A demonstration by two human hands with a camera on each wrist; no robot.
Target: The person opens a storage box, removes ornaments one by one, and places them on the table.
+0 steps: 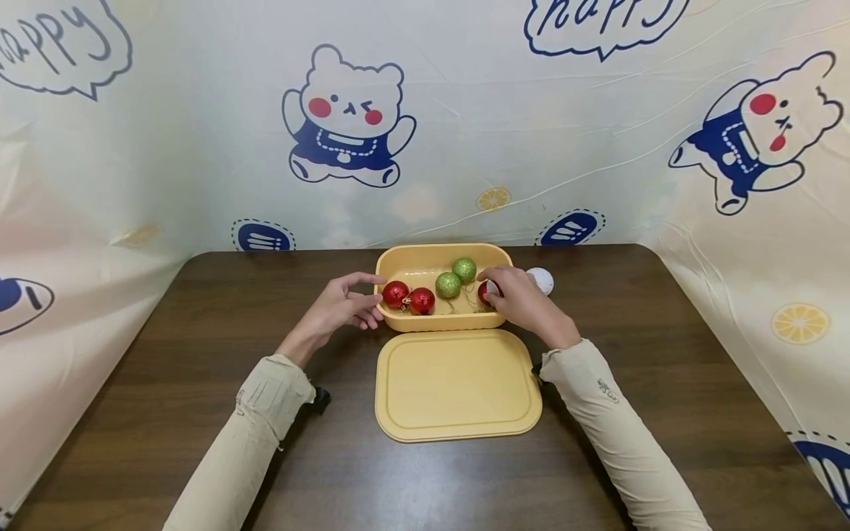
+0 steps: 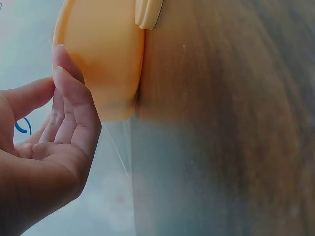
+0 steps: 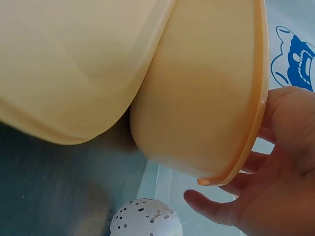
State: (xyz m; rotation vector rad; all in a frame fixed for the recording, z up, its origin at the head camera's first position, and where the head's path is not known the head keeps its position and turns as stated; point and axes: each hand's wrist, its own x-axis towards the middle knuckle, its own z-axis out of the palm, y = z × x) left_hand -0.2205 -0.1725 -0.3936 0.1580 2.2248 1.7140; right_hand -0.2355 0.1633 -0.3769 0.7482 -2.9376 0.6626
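Sorting baubles in a yellow box (image 1: 398, 259), centre of the head view, on a dark wooden table (image 1: 199, 310).

Item: left hand (image 1: 341, 306), at the box's left end, fingers loosely spread and holding nothing; fingertips just beside the box wall, and the left wrist view does not settle whether they touch it.

Item: right hand (image 1: 521, 302), over the box's right end, fingers curved down around a red bauble (image 1: 485, 292) that is mostly hidden; it appears to be gripped, though the hold itself cannot be seen plainly.

Item: two red baubles (image 1: 408, 297), inside the box at left, touching.

Item: two green glitter baubles (image 1: 457, 277), inside the box, centre to upper right.

Item: white speckled bauble (image 3: 146, 218), outside the box on the table, just right of the right hand.

Item: yellow lid (image 1: 457, 383), flat on the table, directly below the box in the frame.

Judgement: the step in hand looks like handling the red bauble at the box's right end. The next move calls for a steady left hand on the box and a firm pinch, as round glossy baubles roll readily.
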